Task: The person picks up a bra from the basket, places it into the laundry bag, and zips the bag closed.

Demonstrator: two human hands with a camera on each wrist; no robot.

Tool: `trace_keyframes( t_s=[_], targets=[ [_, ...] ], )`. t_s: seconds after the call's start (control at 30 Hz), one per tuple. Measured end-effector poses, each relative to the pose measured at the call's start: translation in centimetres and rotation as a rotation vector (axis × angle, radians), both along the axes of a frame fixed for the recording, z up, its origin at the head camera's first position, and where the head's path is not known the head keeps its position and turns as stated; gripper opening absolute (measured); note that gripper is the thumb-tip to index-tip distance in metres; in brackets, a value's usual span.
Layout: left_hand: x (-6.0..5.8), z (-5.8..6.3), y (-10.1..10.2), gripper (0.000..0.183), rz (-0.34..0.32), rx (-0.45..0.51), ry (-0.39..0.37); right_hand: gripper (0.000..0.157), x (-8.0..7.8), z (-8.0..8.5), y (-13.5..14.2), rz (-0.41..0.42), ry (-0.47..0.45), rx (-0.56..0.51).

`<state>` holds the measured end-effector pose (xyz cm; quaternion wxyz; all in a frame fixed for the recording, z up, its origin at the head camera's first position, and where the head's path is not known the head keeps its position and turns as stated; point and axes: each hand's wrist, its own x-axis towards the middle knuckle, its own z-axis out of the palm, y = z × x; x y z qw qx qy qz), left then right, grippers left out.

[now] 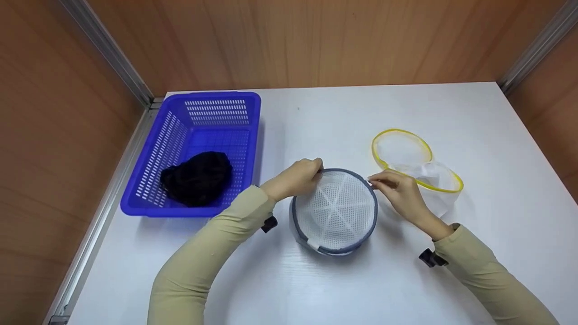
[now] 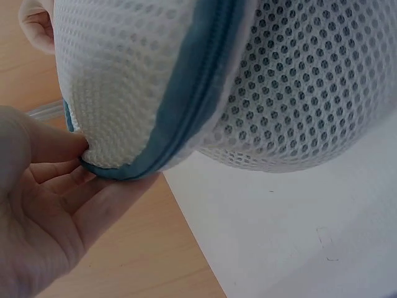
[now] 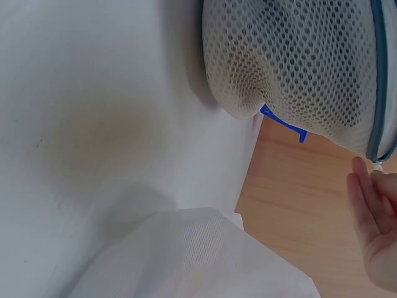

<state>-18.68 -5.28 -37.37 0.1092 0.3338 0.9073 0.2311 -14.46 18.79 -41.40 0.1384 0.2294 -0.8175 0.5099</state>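
A round white mesh laundry bag with a blue-grey zipper rim stands on the table between both hands, its flat lid facing up. My left hand grips the bag's rim at the far left side. In the left wrist view, the thumb of that left hand presses the mesh edge against the fingers below. At the right of the rim, my right hand pinches a small white zipper pull. The zipper runs around the lid, and the bag's side bulges in the right wrist view.
A blue plastic basket stands at the left with a bundled black cloth inside. Behind the right hand lies a white mesh bag with yellow trim. Wooden panels border the white table.
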Motion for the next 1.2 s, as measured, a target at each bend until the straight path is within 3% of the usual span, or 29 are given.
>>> trace_keyframes(
  t_s=[0.13,0.27,0.57,0.83,0.97,1.07,1.2],
  targets=[
    [0.2,-0.3,-0.6,0.011,0.061,0.058,0.034,0.014,0.1,0.2,-0.1,0.01,0.001,-0.022],
    [0.4,-0.5,-0.9,0.01,0.114,0.088,0.053,0.014,-0.6,-0.9,0.4,0.011,0.011,-0.033],
    [0.8,-1.5,-1.7,0.008,0.33,0.165,0.115,0.014,-0.4,-1.1,0.6,0.001,-0.004,-0.096],
    [1.4,-1.7,-1.4,0.01,0.406,0.192,0.174,0.014,-0.3,-0.9,0.5,-0.03,-0.006,-0.062],
    [1.4,-2.0,-1.6,0.01,0.485,0.203,0.197,0.014,0.0,-0.9,0.7,-0.028,0.006,-0.064],
    [1.4,-2.3,-1.8,0.01,0.526,0.221,0.189,0.014,0.2,-0.8,0.8,-0.036,0.018,-0.045],
    [1.4,-2.4,-2.1,0.01,0.519,0.232,0.144,0.014,0.6,-0.1,0.4,-0.019,0.026,-0.055]
  ],
)
